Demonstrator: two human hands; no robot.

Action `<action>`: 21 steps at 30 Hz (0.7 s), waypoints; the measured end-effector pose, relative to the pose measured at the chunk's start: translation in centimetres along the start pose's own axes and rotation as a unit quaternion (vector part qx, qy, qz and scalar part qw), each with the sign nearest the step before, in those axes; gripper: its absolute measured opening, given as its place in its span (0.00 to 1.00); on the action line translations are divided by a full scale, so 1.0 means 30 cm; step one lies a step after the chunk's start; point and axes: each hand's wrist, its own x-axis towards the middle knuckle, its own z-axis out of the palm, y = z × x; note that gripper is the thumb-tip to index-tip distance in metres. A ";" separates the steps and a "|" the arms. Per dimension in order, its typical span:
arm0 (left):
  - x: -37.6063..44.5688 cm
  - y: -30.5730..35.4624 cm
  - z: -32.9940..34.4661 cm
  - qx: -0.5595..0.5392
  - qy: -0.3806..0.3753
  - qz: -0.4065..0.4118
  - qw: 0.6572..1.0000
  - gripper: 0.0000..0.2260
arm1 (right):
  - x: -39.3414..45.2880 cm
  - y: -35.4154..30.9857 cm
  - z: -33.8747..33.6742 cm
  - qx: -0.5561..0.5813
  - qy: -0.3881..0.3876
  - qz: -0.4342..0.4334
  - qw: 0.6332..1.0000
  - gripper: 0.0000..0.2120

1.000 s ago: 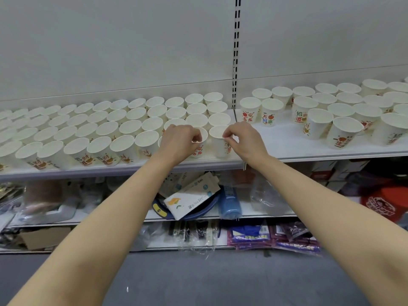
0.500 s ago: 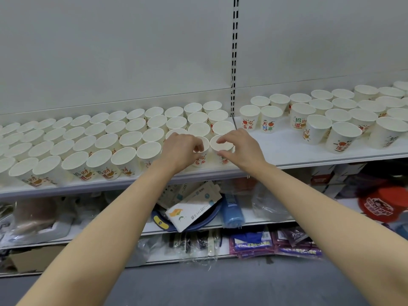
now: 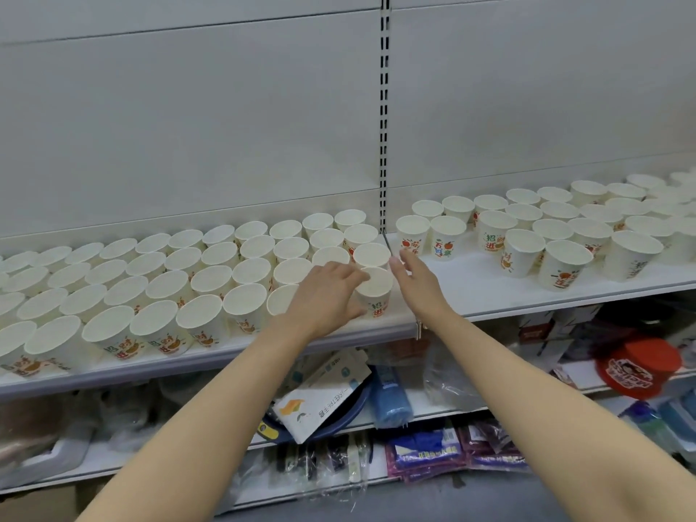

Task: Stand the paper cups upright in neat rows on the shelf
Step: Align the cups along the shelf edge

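The left hand point(image 3: 331, 292) is resting against the left side of the front corner cup point(image 3: 374, 292), its fingers nearly straight and touching the wall and rim, curled round nothing. The right hand point(image 3: 418, 284) is hovering just beside that cup at its 3 o'clock, fingers spread and relaxed, holding nothing and seemingly apart from it. The cup is standing upright at the right end of the front row of the packed block of cups point(image 3: 158, 284), near the front lip of the shelf point(image 3: 489, 295). At 2 o'clock, past the slotted upright point(image 3: 383, 145), the looser cups point(image 3: 557, 239) are standing in ragged lines, some slightly tilted.

Judging from this, the corner cup is being nudged into line. The risk is plain: these light paper cups are sitting rim to rim, so a push too firm from the left hand is likely to tip the corner cup off the front lip or to shunt its neighbours out of row. A forearm sweeping low toward 2 o'clock could likewise knock over the loose cups there.
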 end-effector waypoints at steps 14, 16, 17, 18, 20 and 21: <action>0.143 -0.033 -0.048 -0.098 0.073 -0.033 0.992 0.14 | 0.050 0.096 -0.160 -0.040 0.100 -0.011 0.994 0.15; 0.218 -0.019 -0.051 -0.107 0.072 -0.053 0.990 0.12 | 0.097 0.125 -0.238 -0.075 0.133 -0.029 0.988 0.11; 0.261 -0.009 -0.047 -0.115 0.069 -0.059 0.989 0.12 | 0.125 0.135 -0.273 -0.087 0.144 -0.037 0.985 0.09; 0.308 0.000 -0.041 -0.120 0.066 -0.064 0.989 0.11 | 0.156 0.141 -0.306 -0.101 0.147 -0.045 0.983 0.08; 0.404 0.020 -0.024 -0.119 0.060 -0.075 0.988 0.11 | 0.227 0.152 -0.367 -0.130 0.142 -0.068 0.979 0.06; 0.450 0.030 -0.015 -0.112 0.058 -0.079 0.989 0.11 | 0.265 0.155 -0.397 -0.144 0.135 -0.083 0.977 0.06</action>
